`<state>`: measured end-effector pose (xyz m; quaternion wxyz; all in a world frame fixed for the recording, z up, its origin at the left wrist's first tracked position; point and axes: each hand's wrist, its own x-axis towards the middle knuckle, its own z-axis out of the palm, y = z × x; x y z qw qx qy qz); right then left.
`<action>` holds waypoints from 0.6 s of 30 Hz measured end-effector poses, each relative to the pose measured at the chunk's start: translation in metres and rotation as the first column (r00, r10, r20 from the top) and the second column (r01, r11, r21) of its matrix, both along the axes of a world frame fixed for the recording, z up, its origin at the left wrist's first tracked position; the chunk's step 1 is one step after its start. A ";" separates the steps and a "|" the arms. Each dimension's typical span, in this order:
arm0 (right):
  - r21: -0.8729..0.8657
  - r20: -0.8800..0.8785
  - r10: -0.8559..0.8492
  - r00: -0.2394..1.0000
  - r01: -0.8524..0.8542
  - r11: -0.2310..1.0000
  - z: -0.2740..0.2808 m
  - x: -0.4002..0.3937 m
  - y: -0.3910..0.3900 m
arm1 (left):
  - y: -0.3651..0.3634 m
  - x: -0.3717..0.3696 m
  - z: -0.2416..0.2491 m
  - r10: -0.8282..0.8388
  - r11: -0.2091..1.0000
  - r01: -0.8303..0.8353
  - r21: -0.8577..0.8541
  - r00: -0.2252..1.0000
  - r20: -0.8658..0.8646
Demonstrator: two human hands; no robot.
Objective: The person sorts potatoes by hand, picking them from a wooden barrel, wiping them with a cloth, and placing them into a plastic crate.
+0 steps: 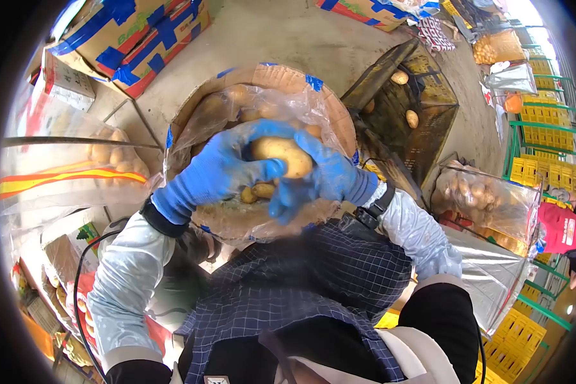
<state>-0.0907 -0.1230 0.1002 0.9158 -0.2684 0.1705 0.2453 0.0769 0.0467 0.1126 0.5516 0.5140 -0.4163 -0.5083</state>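
Observation:
Both of my hands wear blue gloves. A large yellow potato [281, 155] is held between them above a cardboard bin [338, 112] lined with clear plastic. My left hand [221, 165] grips it, with a finger over its top and the thumb along its lower side. My right hand [329, 171] closes on the potato's right end; its fingers hang lower and are partly blurred. Inside the bin lie several more potatoes [262, 191], some under the plastic film [281, 99].
A dark, dirty crate [438, 102] holding a few potatoes stands beyond the bin on the right. Taped cartons [128, 48] stand at upper left. Bagged potatoes [473, 192] are at right, near yellow crates [547, 131] and a person in a red top [560, 227].

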 end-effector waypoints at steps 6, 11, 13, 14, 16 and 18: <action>-0.404 -0.099 -0.171 0.980 0.118 0.907 0.023 -0.008 0.001 | -0.008 -0.012 -0.016 0.098 0.993 -0.092 0.072 0.992 -0.083; -0.857 0.185 -0.520 0.834 0.396 0.330 -0.049 -0.048 -0.119 | -0.010 0.009 -0.003 0.336 0.936 -0.331 0.117 0.942 -0.020; -0.937 0.323 -0.669 0.670 0.326 -0.126 -0.085 -0.083 -0.183 | -0.004 0.018 -0.008 0.312 0.941 -0.323 0.101 0.944 0.106; -0.963 0.268 -0.699 0.663 0.201 -0.179 -0.114 -0.113 -0.211 | -0.001 0.019 -0.007 0.299 0.942 -0.315 0.113 0.944 0.138; -0.880 -0.091 -0.508 0.857 -0.308 -0.362 -0.138 -0.137 -0.236 | 0.002 0.020 -0.004 0.294 0.931 -0.333 0.152 0.927 0.232; -0.531 0.001 -0.257 0.966 -0.218 -0.819 -0.123 -0.114 -0.193 | 0.004 0.019 0.006 0.224 0.932 -0.302 0.200 0.914 0.338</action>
